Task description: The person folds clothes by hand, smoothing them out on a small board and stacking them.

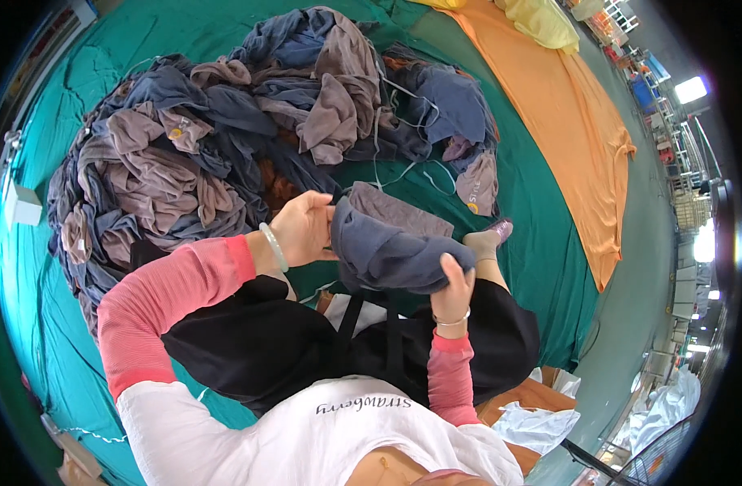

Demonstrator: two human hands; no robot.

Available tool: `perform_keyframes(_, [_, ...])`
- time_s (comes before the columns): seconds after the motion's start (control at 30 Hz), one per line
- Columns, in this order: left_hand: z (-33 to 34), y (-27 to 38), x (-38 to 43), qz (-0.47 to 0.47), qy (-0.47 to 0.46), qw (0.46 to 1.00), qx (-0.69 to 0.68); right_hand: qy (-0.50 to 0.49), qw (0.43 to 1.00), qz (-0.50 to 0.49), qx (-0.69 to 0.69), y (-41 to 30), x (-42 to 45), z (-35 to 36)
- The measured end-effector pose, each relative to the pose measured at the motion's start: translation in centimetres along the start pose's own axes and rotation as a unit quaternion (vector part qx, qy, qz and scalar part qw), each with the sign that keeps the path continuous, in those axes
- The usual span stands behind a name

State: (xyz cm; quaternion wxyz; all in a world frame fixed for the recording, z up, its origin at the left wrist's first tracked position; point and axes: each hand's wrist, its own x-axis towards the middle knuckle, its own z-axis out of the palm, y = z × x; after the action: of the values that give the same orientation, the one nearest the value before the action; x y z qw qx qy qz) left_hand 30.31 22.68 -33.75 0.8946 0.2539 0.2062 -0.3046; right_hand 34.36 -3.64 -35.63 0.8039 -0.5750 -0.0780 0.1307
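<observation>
Between my hands hangs a dark blue-grey fabric piece [395, 249], bunched and folded over itself. My left hand [304, 228] grips its left end, the thumb at the upper edge. At its lower right end, my right hand [453, 291] pinches the cloth between thumb and fingers. A mauve-brown flap [395, 206] shows just behind the blue-grey cloth; whether the two are joined I cannot tell. Beyond my hands lies a large heap of blue-grey and mauve garments [158, 176], some bearing print. Pale drawstrings [401, 176] trail from the heap near the held cloth.
A green sheet [547, 261] covers the floor under the heap. Orange cloth [547, 103] lies to the right, with yellow cloth [538, 21] at its top. Beside me on the right is a brown box [504, 419] with white plastic. A fan guard [656, 452] stands at lower right.
</observation>
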Motion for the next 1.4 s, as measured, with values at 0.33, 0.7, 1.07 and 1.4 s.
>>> perform_keyframes(0.33, [2.3,2.0,-0.9,0.253,0.1,0.94,0.207,-0.026,0.903,0.055,0.426,-0.6,-0.7,-6.9])
perform_keyframes(0.7, [0.1,3.0,-4.1,0.267,0.186,0.8,0.504,0.06,0.986,0.101,0.121,-2.9,-5.4,-7.1])
perform_keyframes(1.07, [-0.9,4.3,2.8,0.32,0.228,0.753,0.528,0.165,0.961,-0.165,-0.151,-4.5,-0.3,-9.4])
perform_keyframes(1.4, [2.0,5.9,7.8,0.418,0.112,0.813,0.39,0.18,0.976,-0.113,0.056,-4.1,6.7,-15.1])
